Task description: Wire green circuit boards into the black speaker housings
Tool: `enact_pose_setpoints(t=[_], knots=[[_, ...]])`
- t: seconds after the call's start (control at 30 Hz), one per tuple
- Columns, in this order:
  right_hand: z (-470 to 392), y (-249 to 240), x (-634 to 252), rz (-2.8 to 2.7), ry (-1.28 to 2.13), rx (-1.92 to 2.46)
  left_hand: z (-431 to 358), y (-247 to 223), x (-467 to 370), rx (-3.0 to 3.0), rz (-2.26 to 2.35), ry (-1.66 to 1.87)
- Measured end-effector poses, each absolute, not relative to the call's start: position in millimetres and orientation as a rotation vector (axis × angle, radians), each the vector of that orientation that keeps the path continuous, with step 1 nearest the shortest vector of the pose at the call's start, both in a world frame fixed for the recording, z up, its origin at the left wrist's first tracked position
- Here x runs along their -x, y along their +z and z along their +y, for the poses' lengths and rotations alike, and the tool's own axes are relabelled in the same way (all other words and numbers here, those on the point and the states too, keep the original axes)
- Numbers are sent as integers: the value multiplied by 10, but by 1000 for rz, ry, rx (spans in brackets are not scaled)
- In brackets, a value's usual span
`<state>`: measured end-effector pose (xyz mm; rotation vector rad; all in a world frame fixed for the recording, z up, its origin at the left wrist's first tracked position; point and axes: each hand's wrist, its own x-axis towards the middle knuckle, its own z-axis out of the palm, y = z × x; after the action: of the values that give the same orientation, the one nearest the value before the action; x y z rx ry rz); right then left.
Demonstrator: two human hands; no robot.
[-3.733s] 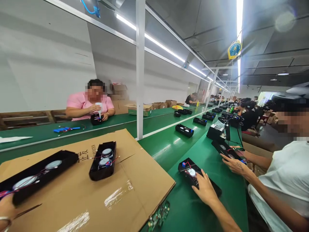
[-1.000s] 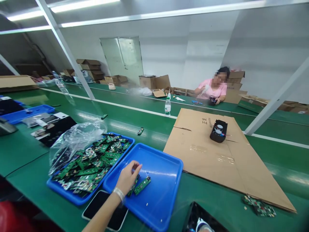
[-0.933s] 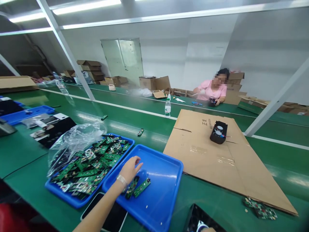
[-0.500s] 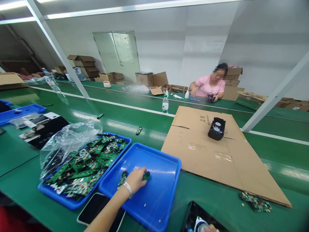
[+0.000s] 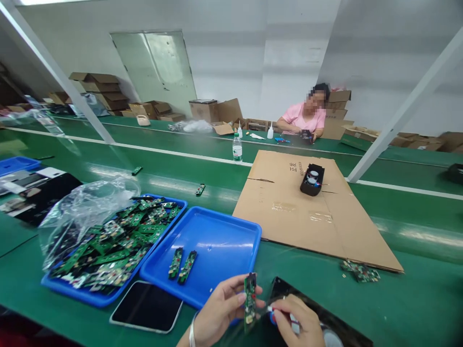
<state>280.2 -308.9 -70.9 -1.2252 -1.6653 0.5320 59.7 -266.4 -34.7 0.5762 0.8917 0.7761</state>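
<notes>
My left hand is closed around a green circuit board, held upright between thumb and fingers near the front edge of the blue tray. Just right of the board, my right hand pinches a small white connector, with red and blue at its fingertips. Beneath that hand lies a black speaker housing with round silver speakers, partly hidden by the fingers. Two more circuit boards, a left one and a right one, rest side by side in the tray.
A second blue tray is heaped with circuit boards beside a clear plastic bag. A phone lies in front. On a cardboard sheet sits another speaker housing. A bottle stands behind; a co-worker sits across.
My left hand has lifted a circuit board out of the tray and brought it right, towards my right hand. My right hand has come further into view, pinching the connector. The view has shifted.
</notes>
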Motion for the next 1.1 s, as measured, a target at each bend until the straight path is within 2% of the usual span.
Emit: enact_pose_setpoints(t=[0.23,0.5,0.7,0.93,1.1], knots=[[-3045,-503,-2808,-1848,218,1129,-2791,-317,-755,-643,871,718],[-2963,-219,-2768,-1841,94,1062,-2839,-317,-755,-908,836,771],[-2935,-106,-2813,-1886,107,975,-2881,-348,-711,-1088,891,811],[-2936,17,-2746,-1827,170,1019,-2857,-236,-773,-853,763,789],[-3025,51,-3130,-1898,252,1133,-2881,-253,-970,-797,964,710]])
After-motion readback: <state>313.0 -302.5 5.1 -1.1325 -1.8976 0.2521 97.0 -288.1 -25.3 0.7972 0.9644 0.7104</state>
